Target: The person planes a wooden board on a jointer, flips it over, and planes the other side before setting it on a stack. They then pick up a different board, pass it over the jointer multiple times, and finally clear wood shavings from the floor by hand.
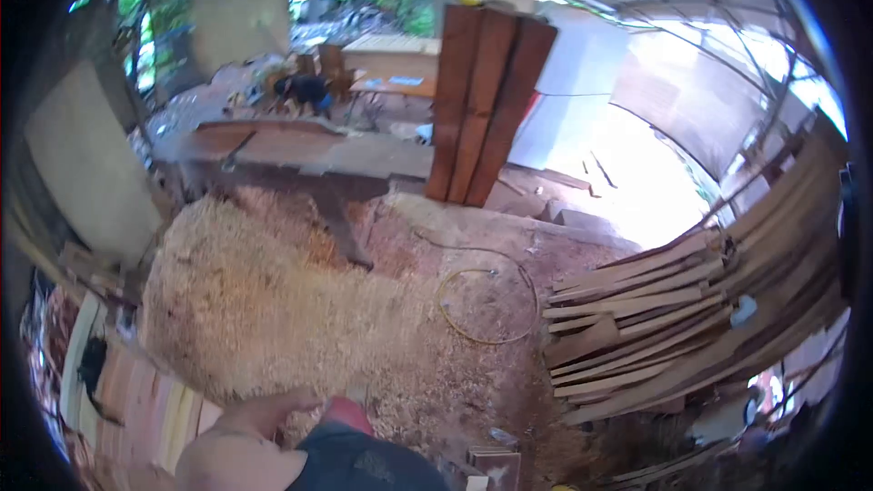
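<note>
At the bottom edge a bare shoulder and dark top show. My left hand (296,399) is small and blurred at the end of a bent bare arm, close beside a patch of red cloth (347,415). I cannot tell how its fingers are set. Left of the arm lies a stack of pale and reddish boards (141,400), with a black object (92,364) on top. My right hand is out of view.
Wood shavings (264,300) cover the floor ahead, with a coiled yellow hose (443,295). Long planks (637,318) are piled at right. Wide brown boards (482,105) stand upright behind a low bench (373,156). Farther back, a person (305,91) bends over.
</note>
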`<state>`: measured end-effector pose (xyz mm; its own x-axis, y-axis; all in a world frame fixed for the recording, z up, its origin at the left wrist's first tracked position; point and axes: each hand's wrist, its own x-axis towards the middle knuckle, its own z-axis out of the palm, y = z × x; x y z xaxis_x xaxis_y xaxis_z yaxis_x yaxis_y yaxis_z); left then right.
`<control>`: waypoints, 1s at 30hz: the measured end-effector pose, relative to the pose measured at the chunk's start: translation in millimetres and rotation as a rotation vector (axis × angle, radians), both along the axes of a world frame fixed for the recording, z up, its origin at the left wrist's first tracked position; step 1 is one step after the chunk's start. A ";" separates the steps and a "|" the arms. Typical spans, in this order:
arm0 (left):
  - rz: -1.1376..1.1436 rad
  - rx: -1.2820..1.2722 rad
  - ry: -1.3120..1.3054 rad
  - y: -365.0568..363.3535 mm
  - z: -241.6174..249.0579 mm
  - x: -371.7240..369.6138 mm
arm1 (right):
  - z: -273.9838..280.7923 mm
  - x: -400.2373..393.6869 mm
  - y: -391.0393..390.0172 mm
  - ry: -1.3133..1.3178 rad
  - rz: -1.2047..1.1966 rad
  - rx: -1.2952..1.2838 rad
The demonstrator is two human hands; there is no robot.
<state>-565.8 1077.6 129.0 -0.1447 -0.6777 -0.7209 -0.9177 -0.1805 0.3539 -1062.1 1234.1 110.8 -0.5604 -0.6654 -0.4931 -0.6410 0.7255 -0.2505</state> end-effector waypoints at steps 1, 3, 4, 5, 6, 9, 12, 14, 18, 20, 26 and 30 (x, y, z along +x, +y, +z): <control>-0.072 0.001 -0.039 -3.9 -14.7 5.8 | 1.3 -2.4 -1.8 0.000 0.026 0.006; -0.109 -0.002 -0.056 -22.4 -65.5 17.6 | 4.2 -3.2 -11.5 0.000 0.076 0.030; -0.076 -0.010 -0.041 -26.3 -84.6 28.0 | 2.8 -1.1 -19.1 -0.001 0.100 0.044; -0.038 0.009 -0.044 -28.4 -81.7 31.3 | 2.5 1.0 -29.0 -0.003 0.118 0.056; -0.002 0.025 -0.046 -36.4 -79.5 31.9 | 1.1 3.7 -39.8 -0.003 0.137 0.072; 0.054 0.124 -0.027 -63.7 -79.0 55.2 | -3.5 15.8 -82.4 -0.003 0.185 0.112; 0.176 0.147 -0.012 -83.6 -82.9 95.1 | -7.9 35.5 -135.8 -0.004 0.249 0.160; 0.238 0.112 -0.019 -98.3 -78.8 127.6 | -8.2 55.2 -175.5 -0.008 0.296 0.187; 0.457 0.051 0.052 -128.4 -35.8 188.4 | 9.2 113.0 -279.2 -0.008 0.494 0.228; 0.599 0.029 0.053 -144.9 -34.7 212.4 | 37.8 160.0 -343.7 0.010 0.613 0.243; 0.819 -0.005 0.013 -164.5 -83.2 257.2 | 175.4 231.9 -490.3 0.048 0.677 -0.027; 0.654 0.111 -0.027 -174.4 -89.2 256.7 | 261.8 199.0 -563.5 -0.651 0.304 -0.567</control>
<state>-309.1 903.3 39.8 0.2900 -0.5413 -0.7892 -0.6151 -0.7372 0.2796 -863.1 670.7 372.5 -0.0476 -0.9776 -0.2048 -0.3915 0.2069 -0.8966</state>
